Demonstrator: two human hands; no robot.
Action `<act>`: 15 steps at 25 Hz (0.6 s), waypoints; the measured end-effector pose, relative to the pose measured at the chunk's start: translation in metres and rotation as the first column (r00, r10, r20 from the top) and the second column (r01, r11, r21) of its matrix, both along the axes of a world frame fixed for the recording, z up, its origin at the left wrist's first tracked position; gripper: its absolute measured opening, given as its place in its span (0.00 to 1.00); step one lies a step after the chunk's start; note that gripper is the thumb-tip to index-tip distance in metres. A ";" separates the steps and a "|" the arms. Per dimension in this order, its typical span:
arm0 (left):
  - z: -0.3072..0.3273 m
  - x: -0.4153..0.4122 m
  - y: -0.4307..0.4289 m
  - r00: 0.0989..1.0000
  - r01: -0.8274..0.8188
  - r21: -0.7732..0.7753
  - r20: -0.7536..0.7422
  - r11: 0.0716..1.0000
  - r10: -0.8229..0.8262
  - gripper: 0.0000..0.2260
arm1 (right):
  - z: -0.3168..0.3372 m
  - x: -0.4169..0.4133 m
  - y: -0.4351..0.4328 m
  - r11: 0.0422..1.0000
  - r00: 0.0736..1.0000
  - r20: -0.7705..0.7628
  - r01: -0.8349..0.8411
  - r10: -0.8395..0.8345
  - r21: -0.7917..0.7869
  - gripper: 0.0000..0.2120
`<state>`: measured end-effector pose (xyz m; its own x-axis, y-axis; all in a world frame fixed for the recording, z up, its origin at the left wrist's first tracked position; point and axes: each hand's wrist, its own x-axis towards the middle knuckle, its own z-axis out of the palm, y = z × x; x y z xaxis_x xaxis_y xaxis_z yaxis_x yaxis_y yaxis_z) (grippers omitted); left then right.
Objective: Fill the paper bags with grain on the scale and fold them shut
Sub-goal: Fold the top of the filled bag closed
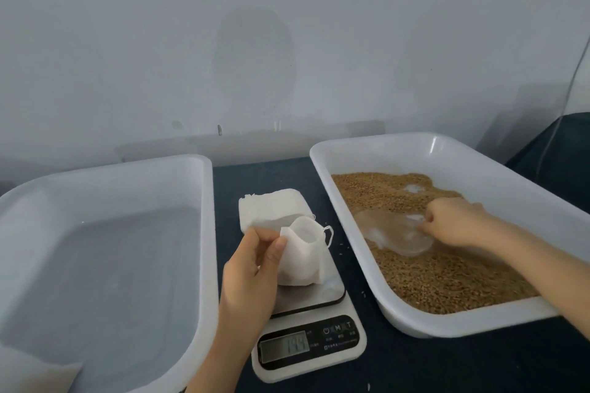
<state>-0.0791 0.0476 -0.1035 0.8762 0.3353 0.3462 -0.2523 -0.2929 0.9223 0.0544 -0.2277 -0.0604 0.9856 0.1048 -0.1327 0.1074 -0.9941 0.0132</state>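
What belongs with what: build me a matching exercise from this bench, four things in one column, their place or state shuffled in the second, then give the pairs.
Column one
1 paper bag
2 scoop
3 grain
4 stack of spare bags

Column two
A spread in the right tray
B pinched open by the left hand on the scale
C gripped by the right hand
D lying flat behind the held bag

Pairs: 1-B, 2-C, 3-A, 4-D

I read the paper bag (303,260) as white, matt, faintly fibrous. The scale (314,341) has a brushed-metal platform (322,292) and a glossy white plastic body. The grain tray (447,150) and left tray (206,233) are smooth white plastic, the scoop (392,233) clear plastic, the table (447,367) matt dark cloth.
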 end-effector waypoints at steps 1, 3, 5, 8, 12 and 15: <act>0.000 0.000 0.001 1.000 -0.005 0.002 -0.001 1.000 0.005 0.12 | 0.000 -0.001 0.003 0.999 0.998 0.043 -0.053 0.052 0.007 0.14; 0.000 0.001 0.003 1.000 -0.010 0.000 -0.013 1.000 0.010 0.13 | 0.005 -0.007 0.004 0.987 0.974 0.171 -0.156 0.151 0.020 0.10; 0.000 0.001 0.003 1.000 -0.009 -0.008 -0.019 1.000 0.009 0.14 | 0.013 -0.013 0.003 0.973 0.923 0.309 -0.214 0.229 -0.083 0.04; 0.001 0.000 0.003 0.999 -0.005 -0.015 -0.031 1.000 0.005 0.13 | 0.021 -0.021 0.007 0.938 0.884 0.341 -0.246 0.321 -0.246 0.09; 0.002 0.000 0.003 1.000 -0.016 -0.020 -0.023 1.000 0.016 0.11 | 0.020 -0.023 0.011 0.931 0.898 0.269 -0.298 0.348 -0.210 0.11; 0.003 -0.001 0.003 1.000 -0.010 -0.014 -0.029 1.000 0.009 0.09 | 0.022 -0.018 0.005 0.968 0.955 0.162 -0.250 0.250 -0.020 0.11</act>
